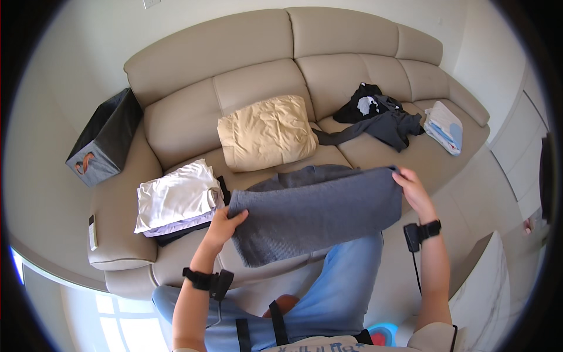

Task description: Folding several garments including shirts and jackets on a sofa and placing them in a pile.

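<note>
A dark grey ribbed knit garment (316, 215) is stretched between my two hands above the front of the sofa seat. My left hand (225, 226) pinches its left edge, thumb on top. At its upper right corner, my right hand (411, 189) grips the cloth. The garment looks folded over, with another part of it showing behind the top edge. Left of it lies a stack of folded clothes (178, 198), white on top with lilac and black below. Behind it rests a folded beige quilted item (268, 132).
A beige leather sofa (250, 39) spans the view. A grey fabric storage bin (105, 141) and a white remote control (93, 233) rest on its left arm. Rumpled dark clothes (382, 119) and a folded white-and-blue item (445, 127) lie right. A marble-patterned table (484, 281) stands at lower right.
</note>
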{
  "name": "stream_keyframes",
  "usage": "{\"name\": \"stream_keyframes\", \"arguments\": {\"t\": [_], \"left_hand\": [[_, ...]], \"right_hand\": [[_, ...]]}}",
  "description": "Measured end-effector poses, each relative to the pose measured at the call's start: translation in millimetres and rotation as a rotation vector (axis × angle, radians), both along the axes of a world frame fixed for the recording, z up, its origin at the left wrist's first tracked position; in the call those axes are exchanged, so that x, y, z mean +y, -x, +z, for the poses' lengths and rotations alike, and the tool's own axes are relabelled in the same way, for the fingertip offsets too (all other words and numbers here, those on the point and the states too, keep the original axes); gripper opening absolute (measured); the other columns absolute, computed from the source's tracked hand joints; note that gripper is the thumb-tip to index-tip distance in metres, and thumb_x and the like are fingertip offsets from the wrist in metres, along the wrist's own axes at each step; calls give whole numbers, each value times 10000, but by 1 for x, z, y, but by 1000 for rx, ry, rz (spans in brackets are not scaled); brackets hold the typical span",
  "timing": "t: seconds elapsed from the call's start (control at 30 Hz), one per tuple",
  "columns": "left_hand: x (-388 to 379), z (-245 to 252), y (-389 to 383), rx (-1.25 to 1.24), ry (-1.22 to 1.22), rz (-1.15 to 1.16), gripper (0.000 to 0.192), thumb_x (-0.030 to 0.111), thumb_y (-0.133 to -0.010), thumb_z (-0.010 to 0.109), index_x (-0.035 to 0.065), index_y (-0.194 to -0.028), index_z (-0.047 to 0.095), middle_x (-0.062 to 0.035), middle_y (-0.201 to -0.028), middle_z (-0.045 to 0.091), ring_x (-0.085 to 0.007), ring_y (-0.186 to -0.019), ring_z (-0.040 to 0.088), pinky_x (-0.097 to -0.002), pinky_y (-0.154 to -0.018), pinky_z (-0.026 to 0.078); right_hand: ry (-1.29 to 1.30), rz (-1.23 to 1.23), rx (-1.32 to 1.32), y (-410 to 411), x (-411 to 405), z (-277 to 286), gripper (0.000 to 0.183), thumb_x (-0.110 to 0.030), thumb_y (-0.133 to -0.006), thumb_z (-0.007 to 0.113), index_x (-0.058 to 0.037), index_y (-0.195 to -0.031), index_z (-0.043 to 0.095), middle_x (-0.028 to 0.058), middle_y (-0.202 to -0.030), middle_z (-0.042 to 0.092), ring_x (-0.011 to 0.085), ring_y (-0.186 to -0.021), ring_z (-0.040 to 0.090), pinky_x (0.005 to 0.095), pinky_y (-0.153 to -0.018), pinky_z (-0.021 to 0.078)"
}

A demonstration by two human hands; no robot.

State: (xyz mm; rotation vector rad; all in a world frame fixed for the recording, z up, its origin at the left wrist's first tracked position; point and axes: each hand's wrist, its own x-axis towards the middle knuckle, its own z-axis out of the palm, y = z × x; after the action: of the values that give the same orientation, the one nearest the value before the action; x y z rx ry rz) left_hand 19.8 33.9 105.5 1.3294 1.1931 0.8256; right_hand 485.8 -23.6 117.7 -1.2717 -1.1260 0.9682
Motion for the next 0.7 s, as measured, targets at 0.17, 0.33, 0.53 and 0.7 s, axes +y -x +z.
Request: {"name": "stream_keyframes", "arguments": {"t": [0.17,0.33,0.53,0.7], "left_hand": [[64,-50,-25,237,-173,300,262,179,-796,638,-28,-956,615,-130,-834,662,-213,-779,622,-309,-722,466],[77,-71,-60,770,-344,469,209,138,-778,574,-6,-926,601,-254,-848,614,-426,-858,581,-458,-765,465],[86,-62,-53,697,-473,609,149,109,-794,550,-14,-875,570,-251,-802,609,-446,-774,574,-480,-695,460],[89,-64,-51,809,-443,523,337,104,-790,572,-10,-1082,448,-255,-981,564,-411,-887,560,-446,-745,459]], "right_hand": [[40,-334,-257,4,111,-42,224,-198,-855,572,19,-809,603,41,-763,608,112,-706,523,271,-641,417],[40,-340,-654,37,136,-70,244,-239,-799,609,1,-842,603,154,-822,641,290,-794,614,365,-708,470],[-107,206,-995,128,83,-65,472,-401,-776,614,-159,-1176,548,169,-1298,432,380,-1190,400,446,-969,347],[232,361,-1217,168,74,-92,621,-550,-819,486,-330,-1369,297,112,-1478,136,393,-1347,71,530,-1070,95]]}}
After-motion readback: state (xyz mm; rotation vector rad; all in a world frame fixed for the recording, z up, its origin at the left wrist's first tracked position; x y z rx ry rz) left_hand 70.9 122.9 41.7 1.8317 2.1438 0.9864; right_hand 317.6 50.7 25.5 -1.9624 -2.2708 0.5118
